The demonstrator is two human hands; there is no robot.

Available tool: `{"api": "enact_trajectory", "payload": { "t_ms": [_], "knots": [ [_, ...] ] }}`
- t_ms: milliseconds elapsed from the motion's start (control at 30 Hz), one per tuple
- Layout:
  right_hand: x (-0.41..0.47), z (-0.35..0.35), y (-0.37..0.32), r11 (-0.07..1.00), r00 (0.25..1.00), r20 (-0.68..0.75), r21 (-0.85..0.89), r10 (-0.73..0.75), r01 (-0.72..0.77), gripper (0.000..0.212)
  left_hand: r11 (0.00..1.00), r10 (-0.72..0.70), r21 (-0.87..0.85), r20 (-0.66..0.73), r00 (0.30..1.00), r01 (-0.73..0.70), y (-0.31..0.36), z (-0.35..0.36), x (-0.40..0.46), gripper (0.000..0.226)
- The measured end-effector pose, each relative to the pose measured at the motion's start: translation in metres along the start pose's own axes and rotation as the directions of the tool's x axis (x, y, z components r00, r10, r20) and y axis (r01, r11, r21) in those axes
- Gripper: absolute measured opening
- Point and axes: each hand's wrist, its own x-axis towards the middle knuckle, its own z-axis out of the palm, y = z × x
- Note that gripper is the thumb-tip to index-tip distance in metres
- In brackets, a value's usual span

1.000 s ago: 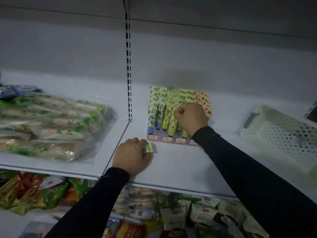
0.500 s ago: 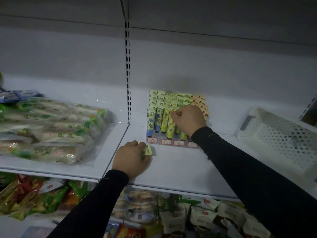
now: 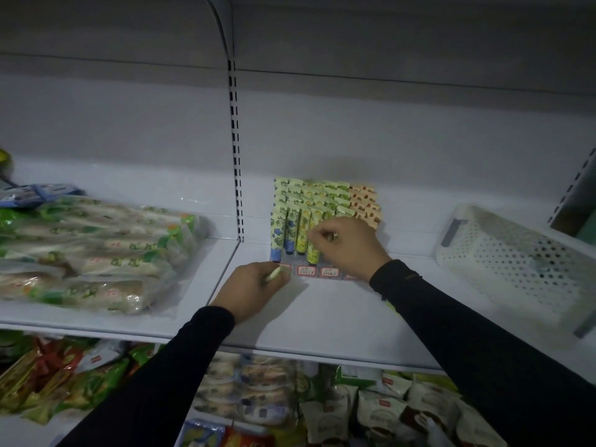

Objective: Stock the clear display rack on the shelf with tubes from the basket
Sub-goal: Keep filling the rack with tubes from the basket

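A clear display rack [image 3: 306,271] with red price labels along its front stands on the white shelf [image 3: 338,317], filled with rows of green, yellow and orange tubes [image 3: 292,233]. My right hand [image 3: 350,245] is over the rack's front rows, fingers curled, pinching the end of a tube there. My left hand [image 3: 254,288] rests on the shelf just in front of the rack's left corner and grips a pale green tube [image 3: 274,274], only its end showing. The white perforated basket [image 3: 503,262] lies tipped at the right.
Bagged green-and-white snack packs [image 3: 90,253] fill the shelf to the left of the slotted upright [image 3: 235,156]. More packets crowd the lower shelf [image 3: 290,408]. Bare shelf surface lies between the rack and the basket.
My left hand has slid forward up to the rack's front left corner. My right hand has loosened from a tight fist and now pinches a tube in the front rows.
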Motion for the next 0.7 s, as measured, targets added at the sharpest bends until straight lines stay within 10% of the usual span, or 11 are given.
{"api": "enact_trajectory", "payload": {
  "t_ms": [233,500,700],
  "knots": [
    [-0.01,0.002,0.002,0.991,0.96,0.279,0.114,0.03,-0.065,0.027,0.718,-0.077,-0.654,0.265,0.961,0.238,0.036,-0.013,-0.004,0.035],
    [-0.005,-0.02,0.005,0.898,0.963,0.25,0.395,0.097,-0.193,0.018,0.412,-0.01,-0.801,0.473,0.881,0.435,0.033,-0.019,-0.009,0.046],
    [-0.003,-0.019,0.005,0.752,0.947,0.27,0.585,0.171,-0.303,0.031,0.832,-0.051,-0.539,0.157,0.986,0.129,0.029,-0.012,-0.005,0.012]
  ]
}}
